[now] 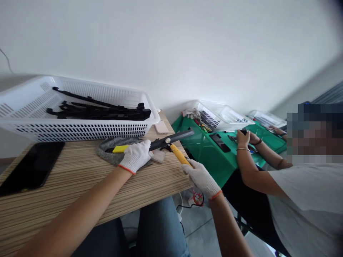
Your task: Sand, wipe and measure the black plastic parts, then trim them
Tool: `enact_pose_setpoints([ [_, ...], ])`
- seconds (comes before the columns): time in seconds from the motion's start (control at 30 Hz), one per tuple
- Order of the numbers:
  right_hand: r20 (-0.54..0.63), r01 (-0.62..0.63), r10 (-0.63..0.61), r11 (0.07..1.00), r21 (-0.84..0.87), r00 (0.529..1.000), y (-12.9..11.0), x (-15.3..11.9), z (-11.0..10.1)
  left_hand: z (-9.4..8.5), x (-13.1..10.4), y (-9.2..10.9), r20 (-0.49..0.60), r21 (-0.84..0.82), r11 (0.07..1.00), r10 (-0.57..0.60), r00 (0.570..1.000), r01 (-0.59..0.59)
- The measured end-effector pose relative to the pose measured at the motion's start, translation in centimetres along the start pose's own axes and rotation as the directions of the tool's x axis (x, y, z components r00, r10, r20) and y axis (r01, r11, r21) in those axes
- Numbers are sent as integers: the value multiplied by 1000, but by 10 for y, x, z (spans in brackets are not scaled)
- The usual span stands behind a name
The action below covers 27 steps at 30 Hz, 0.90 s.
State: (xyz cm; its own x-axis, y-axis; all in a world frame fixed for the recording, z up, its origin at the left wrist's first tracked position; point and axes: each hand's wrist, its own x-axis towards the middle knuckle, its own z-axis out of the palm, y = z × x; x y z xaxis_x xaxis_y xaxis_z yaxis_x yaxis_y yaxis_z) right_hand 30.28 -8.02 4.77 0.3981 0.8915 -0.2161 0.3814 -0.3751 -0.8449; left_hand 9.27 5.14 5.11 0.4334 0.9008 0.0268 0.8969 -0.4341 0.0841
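Observation:
My left hand (137,155), in a white knit glove with an orange cuff, is closed around a long black plastic strip (179,136). The strip slants up to the right, its far end past the table's edge. In my gloved right hand (201,176) is a yellow-handled tool (178,153); its small pale tip meets the strip, and I cannot make out its exact kind. A bright yellow utility knife (120,149) lies left of my left hand on a grey cloth (105,151). Below the strip sits a small pale translucent block (158,156).
A white basket (88,129) of black plastic strips (102,110) stands behind my hands. A black tablet-like device (32,167) and a pink phone (161,126) lie on the wooden table (107,191). At right, a co-worker (302,189) sits at a green-covered table (198,144).

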Motion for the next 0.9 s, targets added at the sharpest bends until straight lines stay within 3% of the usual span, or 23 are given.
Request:
enact_pose_setpoints([
  [0.13,-84,-91,95,995,52,992,1,11,-14,1,-1,0,-1,6,1000,4,1000,-4],
  [0.6,-238,-124,170,973,195,956,14,67,-34,4,-1,-1,-18,11,1000,15,1000,-15],
  [0.73,-200,-157,180,979,127,963,10,58,-25,5,-1,-2,-19,8,1000,19,1000,-19],
  [0.9,-81,-152,150,988,-13,985,-2,28,-11,2,0,1,4,14,1000,13,1000,-13],
])
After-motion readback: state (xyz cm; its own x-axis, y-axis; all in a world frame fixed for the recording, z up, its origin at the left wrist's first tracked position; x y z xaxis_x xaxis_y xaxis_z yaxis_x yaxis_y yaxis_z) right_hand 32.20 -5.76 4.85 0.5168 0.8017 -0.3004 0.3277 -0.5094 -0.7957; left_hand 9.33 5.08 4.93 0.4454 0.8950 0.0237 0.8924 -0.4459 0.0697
